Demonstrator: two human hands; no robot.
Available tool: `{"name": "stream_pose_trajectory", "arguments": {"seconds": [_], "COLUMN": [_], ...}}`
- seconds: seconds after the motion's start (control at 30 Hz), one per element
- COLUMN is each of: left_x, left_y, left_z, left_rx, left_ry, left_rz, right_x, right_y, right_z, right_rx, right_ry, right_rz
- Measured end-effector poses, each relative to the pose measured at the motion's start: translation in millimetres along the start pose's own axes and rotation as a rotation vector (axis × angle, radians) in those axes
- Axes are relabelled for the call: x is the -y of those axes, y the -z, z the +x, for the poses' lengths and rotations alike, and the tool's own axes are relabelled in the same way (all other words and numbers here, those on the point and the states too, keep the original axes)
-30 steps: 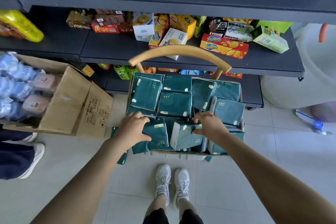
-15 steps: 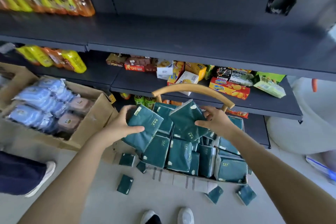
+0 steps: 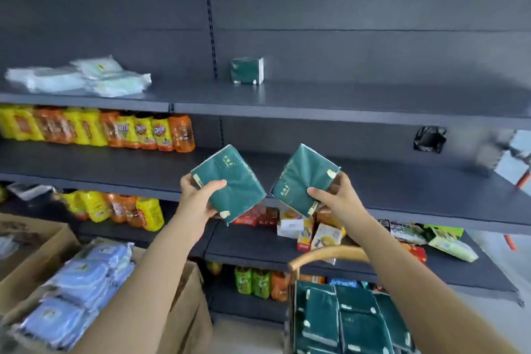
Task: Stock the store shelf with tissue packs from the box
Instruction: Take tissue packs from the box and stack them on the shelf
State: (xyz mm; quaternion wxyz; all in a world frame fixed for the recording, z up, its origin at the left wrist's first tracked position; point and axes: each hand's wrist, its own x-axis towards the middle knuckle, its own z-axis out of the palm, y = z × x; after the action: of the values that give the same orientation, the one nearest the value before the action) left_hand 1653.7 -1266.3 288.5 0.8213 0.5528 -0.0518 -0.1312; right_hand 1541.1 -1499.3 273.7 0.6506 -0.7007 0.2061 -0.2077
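Since a second ago, both hands have lifted from the box [image 3: 290, 310] at lower right to frame centre. The left hand [image 3: 198, 200] and right hand [image 3: 337, 198] each have fingers curled, pinching the left tissue pack [image 3: 234, 181] and right tissue pack [image 3: 301, 178]. A shelved tissue pack [image 3: 247, 70] already stands on the upper shelf [image 3: 344, 100], so placing these two there is probably next.

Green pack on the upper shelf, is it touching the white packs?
Apart. The head view shows bare shelf between the shelved green pack and the white packs.
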Motion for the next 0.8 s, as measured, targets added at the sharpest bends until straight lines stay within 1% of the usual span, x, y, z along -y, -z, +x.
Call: {"name": "stream_pose_trajectory", "arguments": {"seconds": [0.07, 0.2, 0.4, 0.57, 0.7, 0.8], "left_x": [-26.4, -75.0, -117.2, -126.2, -125.4, -125.2], "left_y": [14.1, 37.7, 53.5, 55.6, 45.0, 34.6], "left_z": [20.6, 59.5, 93.3, 117.6, 138.7, 159.8], "left_rx": [0.054, 0.145, 0.247, 0.165, 0.127, 0.105], "left_ry": [-0.019, -0.048, -0.07, -0.08, -0.09, -0.095], "left_rz": [-0.018, -0.029, -0.057, -0.131, -0.133, -0.165], "right_x": [20.6, 62.5, 110.7, 127.3, 131.3, 131.7], "right_y": [-31.3, -84.3, -126.4, -143.8, -146.6, -139.8], "right_z": [10.5, 24.2, 40.7, 68.5, 96.2, 126.5], "right_rx": [-0.028, -0.128, -0.245, -0.312, -0.314, -0.301], "right_ry": [0.028, 0.099, 0.181, 0.232, 0.198, 0.163], "right_rz": [0.091, 0.184, 0.266, 0.376, 0.455, 0.447]}}
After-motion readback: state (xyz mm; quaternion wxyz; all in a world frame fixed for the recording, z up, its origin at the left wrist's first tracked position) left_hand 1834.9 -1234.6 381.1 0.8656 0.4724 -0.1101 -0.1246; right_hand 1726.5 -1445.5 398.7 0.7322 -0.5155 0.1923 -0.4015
